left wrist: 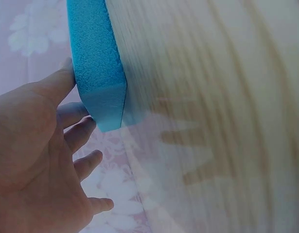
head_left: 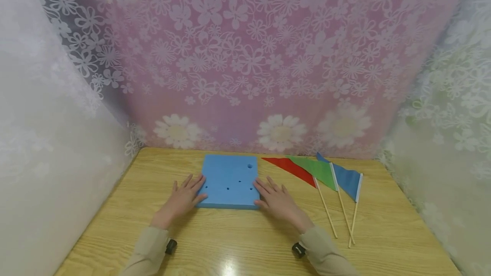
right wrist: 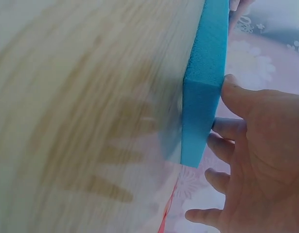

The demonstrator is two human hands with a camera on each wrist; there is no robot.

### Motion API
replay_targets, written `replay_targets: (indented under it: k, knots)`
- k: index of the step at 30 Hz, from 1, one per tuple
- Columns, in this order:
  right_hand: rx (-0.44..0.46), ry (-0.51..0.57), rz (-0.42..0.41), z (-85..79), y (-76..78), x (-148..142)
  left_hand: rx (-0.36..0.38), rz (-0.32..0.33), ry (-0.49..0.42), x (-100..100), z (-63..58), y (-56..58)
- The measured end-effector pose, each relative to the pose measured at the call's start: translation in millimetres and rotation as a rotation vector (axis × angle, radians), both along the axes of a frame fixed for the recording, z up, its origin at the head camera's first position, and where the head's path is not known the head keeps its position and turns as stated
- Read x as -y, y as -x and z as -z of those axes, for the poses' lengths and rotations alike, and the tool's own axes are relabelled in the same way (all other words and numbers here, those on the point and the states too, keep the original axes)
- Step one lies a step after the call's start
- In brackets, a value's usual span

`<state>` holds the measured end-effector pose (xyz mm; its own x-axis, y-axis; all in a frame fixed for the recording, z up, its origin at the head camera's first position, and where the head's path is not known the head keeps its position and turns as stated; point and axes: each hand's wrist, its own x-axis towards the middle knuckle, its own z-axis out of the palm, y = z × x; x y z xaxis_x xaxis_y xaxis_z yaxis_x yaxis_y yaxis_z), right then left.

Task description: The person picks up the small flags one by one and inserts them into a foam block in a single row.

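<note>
A blue foam block (head_left: 226, 173), square and flat with several small holes in its top, lies on the wooden table. My left hand (head_left: 184, 197) touches its left edge with thumb and fingertips, the fingers spread and fairly straight. On the opposite edge my right hand (head_left: 276, 199) rests its fingertips in the same way. Both wrist views show the side of the foam block (left wrist: 98, 63) (right wrist: 202, 97) beside the palm, with the outer fingers of the left hand (left wrist: 47, 141) and right hand (right wrist: 256, 150) reaching past it.
Right of the block lie a red flag (head_left: 293, 169), a green flag (head_left: 316, 169) and a blue flag (head_left: 347, 180) on thin wooden sticks, partly overlapping. Floral cloth (head_left: 245, 54) hangs behind the table (head_left: 161, 169) and along both sides.
</note>
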<state>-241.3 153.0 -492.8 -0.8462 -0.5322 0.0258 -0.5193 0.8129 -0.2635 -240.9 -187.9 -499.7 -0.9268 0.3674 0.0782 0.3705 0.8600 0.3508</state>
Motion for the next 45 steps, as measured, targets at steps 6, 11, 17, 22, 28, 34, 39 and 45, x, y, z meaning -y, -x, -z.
replay_targets:
  k: [6, 11, 17, 22, 28, 34, 39, 45]
  knots:
    - [-0.024, 0.040, -0.011, 2.8, -3.9, -10, 0.003, 0.009, -0.002, -9, -1.6, -1.6]
    - [-0.016, 0.039, 0.003, 1.4, -7.8, -15, 0.006, 0.007, -0.005, -16, -2.4, -2.7]
    - [0.001, 0.026, 0.021, -4.0, -14.3, -23, 0.003, 0.012, -0.014, -27, -0.3, -4.7]
    - [-0.015, 0.023, 0.028, -0.6, -17.1, -34, -0.006, 0.018, -0.020, -37, 1.1, -7.4]
    - [0.003, 0.048, 0.033, -0.2, -18.7, -45, -0.013, 0.019, -0.035, -49, -1.1, -10.3]
    - [0.000, 0.066, 0.047, -3.5, -24.0, -54, -0.015, 0.038, -0.039, -58, -2.1, -12.2]
    - [0.043, 0.058, 0.072, -4.2, -27.7, -62, -0.016, 0.054, -0.043, -63, 1.3, -13.0]
    - [0.070, 0.054, 0.070, -2.8, -31.6, -71, -0.023, 0.081, -0.044, -68, 2.6, -16.0]
